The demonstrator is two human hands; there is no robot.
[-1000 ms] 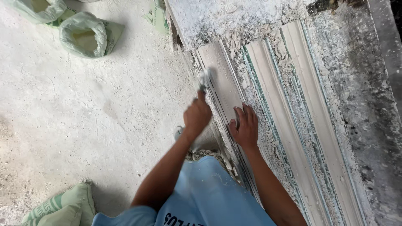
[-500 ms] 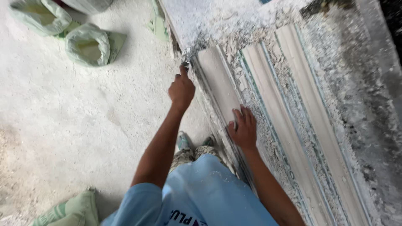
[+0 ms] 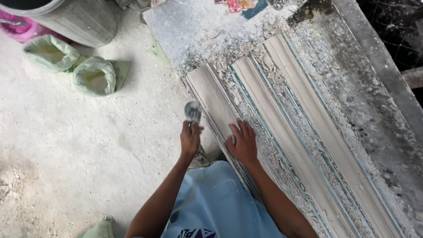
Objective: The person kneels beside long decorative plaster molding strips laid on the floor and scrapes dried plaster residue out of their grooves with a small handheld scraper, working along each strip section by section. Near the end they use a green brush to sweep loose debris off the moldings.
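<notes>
Fingers of our left hand (image 3: 190, 137) are pinching a small grey scraper (image 3: 192, 111), blurred, just off the bench's left edge, beside the nearest plaster moulding strip (image 3: 216, 99). Our right hand (image 3: 243, 142) is lying flat and spread on that same strip, gripping nothing. Two more pale strips (image 3: 291, 128) are lying alongside it toward the bench's right edge, crumbs of plaster between them. Beyond the bench's left edge, two open green sacks (image 3: 94, 76) are sitting on the dusty floor (image 3: 66, 145) near a grey barrel (image 3: 77, 20).
</notes>
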